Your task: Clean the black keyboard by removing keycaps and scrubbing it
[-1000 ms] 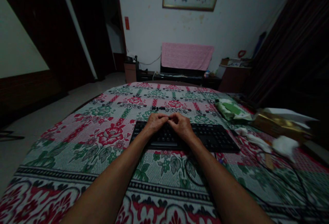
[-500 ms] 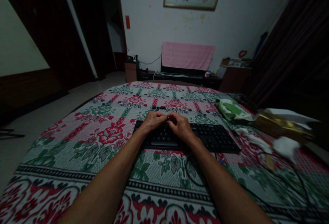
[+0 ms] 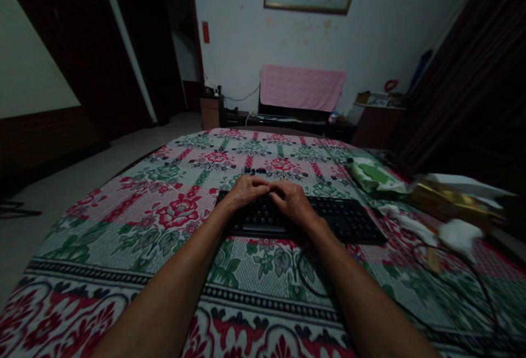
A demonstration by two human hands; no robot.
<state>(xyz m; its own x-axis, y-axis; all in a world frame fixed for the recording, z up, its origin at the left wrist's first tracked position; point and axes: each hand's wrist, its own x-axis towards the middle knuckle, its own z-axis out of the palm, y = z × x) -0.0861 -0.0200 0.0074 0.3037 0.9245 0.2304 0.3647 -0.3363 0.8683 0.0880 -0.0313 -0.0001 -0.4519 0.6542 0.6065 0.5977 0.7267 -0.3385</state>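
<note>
A black keyboard lies across the patterned tablecloth in front of me. Over its left half, my left hand and my right hand meet with their fingertips pinched together near the back edge. Whatever they pinch is too small and hidden to make out. The keyboard's space bar shows below my hands, while the keys under the fingers are covered. Just beyond my hands sit several small black pieces, similar in size to keycaps.
To the right are a green-and-white tissue pack, a gold box and crumpled white tissue. A black cable loops over the tablecloth on that side. A pink cloth hangs by the far wall.
The view has shifted slightly. My hands stay together over the keyboard; a small dark bit seen between the fingertips before is now hidden as the fingers overlap more.
</note>
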